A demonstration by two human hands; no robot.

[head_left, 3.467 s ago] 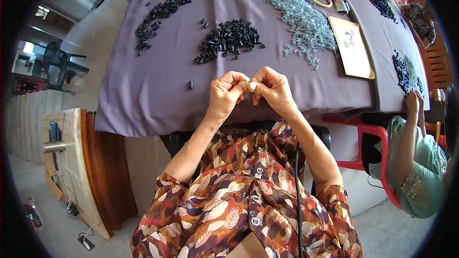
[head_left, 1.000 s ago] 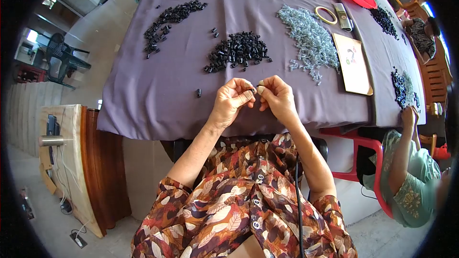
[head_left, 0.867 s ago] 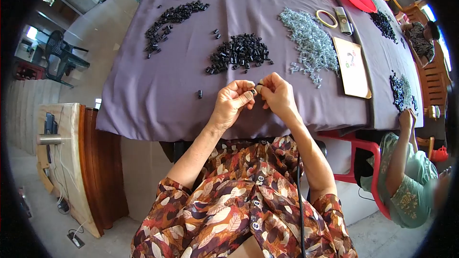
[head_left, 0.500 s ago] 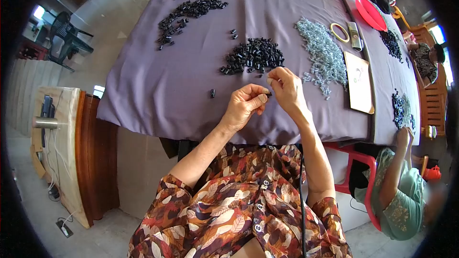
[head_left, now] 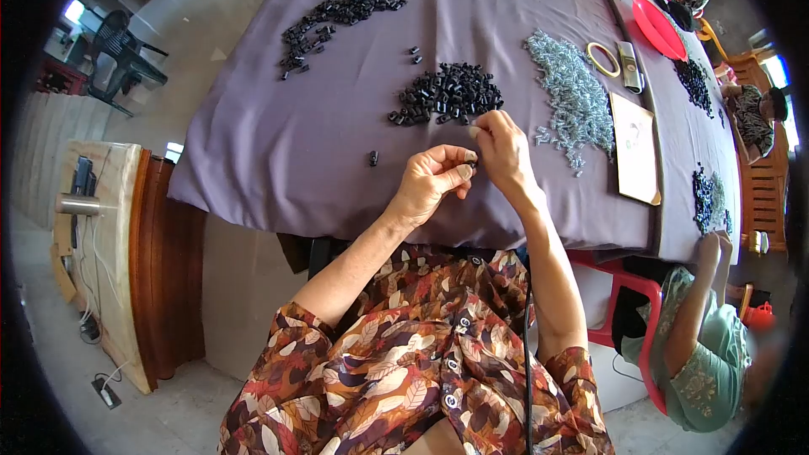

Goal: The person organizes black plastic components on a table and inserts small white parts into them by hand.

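Observation:
My left hand (head_left: 434, 181) pinches a small black cylindrical piece (head_left: 472, 163) between thumb and forefinger, above the near edge of the table. Close beside it, my right hand (head_left: 504, 150) has its fingers pressed together; whatever they may hold is too small to make out. Just beyond both hands lies a heap of black pieces (head_left: 451, 93) of the same sort. Off to the right spreads a pile of small clear plastic pieces (head_left: 573, 97). A lone black piece (head_left: 373, 157) lies left of my left hand.
A purple-grey cloth (head_left: 278, 152) covers the table. Farther back is a curved band of black pieces (head_left: 337, 17). On the right are a tape roll (head_left: 602, 59), a pale board (head_left: 636, 147) and a red tray (head_left: 659, 27). A person in green (head_left: 704, 354) sits at right.
My right hand has shifted slightly, its fingertips now closer to the piece in my left hand. Less of that black piece shows. The whole view has moved a little.

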